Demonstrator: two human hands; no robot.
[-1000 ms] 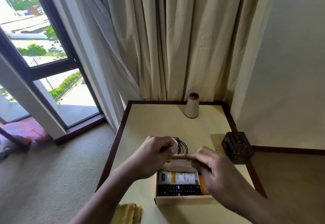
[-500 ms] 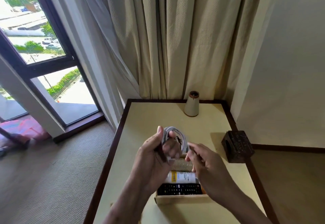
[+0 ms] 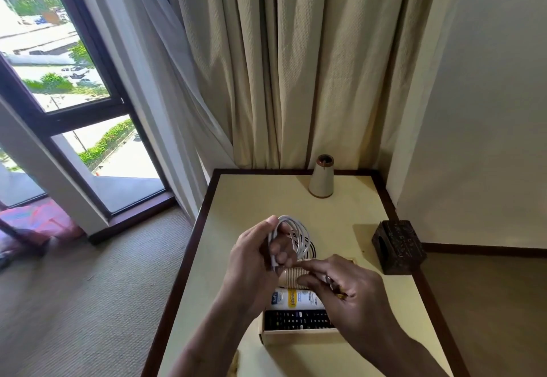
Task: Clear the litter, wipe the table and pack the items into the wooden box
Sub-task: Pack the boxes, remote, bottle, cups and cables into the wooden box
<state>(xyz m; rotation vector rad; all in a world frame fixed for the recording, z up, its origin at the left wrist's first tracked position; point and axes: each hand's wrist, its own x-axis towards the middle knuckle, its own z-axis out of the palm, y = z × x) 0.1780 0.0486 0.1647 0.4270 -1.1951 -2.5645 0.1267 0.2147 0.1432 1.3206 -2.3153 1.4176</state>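
My left hand (image 3: 254, 261) grips a coiled white cable (image 3: 291, 233), lifted above the far end of the wooden box (image 3: 296, 338). My right hand (image 3: 349, 290) hovers over the box with its fingers spread, the index finger pointing toward the cable and holding nothing. Inside the box lie a black remote (image 3: 299, 319), a white tube with a blue and yellow label (image 3: 291, 299) and a ribbed tan cup on its side (image 3: 291, 277). A black coiled cable (image 3: 309, 248) lies on the table just behind the box, partly hidden by the white coil.
The cream table (image 3: 257, 199) has a dark wooden rim. A cone-shaped vase (image 3: 321, 178) stands at its far edge by the curtains. A dark carved box (image 3: 398, 248) sits at the right edge. A bit of yellow cloth (image 3: 234, 365) shows at the near left.
My left hand has lifted the white coiled cable off the table and now holds it up over the box. My right hand has drawn back from the cup and opened.
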